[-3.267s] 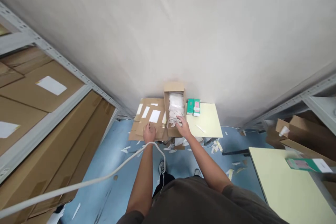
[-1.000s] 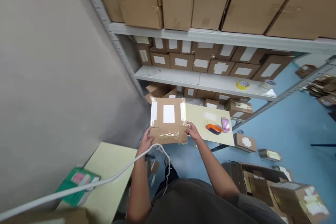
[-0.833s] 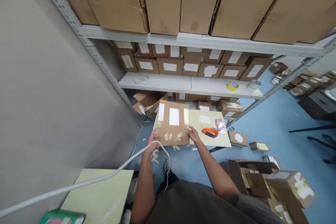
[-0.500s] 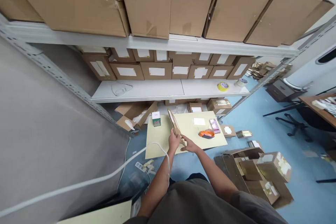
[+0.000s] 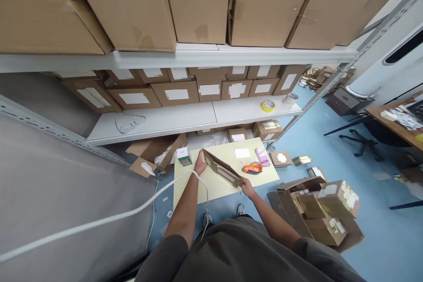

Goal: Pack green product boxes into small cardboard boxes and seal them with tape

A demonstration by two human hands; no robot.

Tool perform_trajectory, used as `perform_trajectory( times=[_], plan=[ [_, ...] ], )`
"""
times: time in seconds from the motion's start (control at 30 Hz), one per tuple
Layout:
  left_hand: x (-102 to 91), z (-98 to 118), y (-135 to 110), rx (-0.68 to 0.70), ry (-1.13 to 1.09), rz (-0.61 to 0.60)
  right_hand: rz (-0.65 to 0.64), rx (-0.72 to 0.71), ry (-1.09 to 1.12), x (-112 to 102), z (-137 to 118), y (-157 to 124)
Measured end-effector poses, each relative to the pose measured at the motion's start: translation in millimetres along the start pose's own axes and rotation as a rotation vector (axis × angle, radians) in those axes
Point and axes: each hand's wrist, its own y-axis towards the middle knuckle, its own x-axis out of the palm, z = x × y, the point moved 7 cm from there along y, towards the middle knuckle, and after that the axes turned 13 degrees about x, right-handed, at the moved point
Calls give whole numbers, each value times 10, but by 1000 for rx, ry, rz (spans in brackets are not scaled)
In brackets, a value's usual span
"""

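Observation:
A flattened cardboard box [image 5: 223,169] is stretched between my two hands above the cream-coloured board [image 5: 208,189]. My left hand [image 5: 200,164] grips its far left end, and my right hand [image 5: 247,187] holds its near right end. The box slants down toward the right, with folded flaps showing along its lower side. Just left of it on the board stands a small white-and-green box [image 5: 184,157]. To its right lie an orange-and-blue tape dispenser-like object [image 5: 253,168], a white label sheet [image 5: 242,153] and a blurred purple packet [image 5: 263,157].
Shelving with labelled cartons [image 5: 176,92] rises ahead; yellow tape [image 5: 268,105] and glasses [image 5: 130,124] lie on its middle shelf. An open carton [image 5: 155,154] is at left. A large box of cartons [image 5: 291,211] stands at right. A white cable [image 5: 99,224] crosses my left arm.
My hands have moved apart, the left going further left and up, the right lower and right. The cardboard has turned from upright and narrow to stretched lengthwise. My view has shifted right.

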Motion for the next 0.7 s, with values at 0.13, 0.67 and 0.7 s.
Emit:
perform_trajectory(
  times=[0.13, 0.67, 0.7],
  plan=[
    [8, -43, -109, -67, -40, -16, -19, 30, 214, 2, -142, 182],
    [-167, -193, -805, -147, -4, 113, -131, -96, 129, 253, -420, 263],
    [-160, -177, -803, -142, 10, 110, -133, -104, 120, 262, -422, 259]
  ],
)
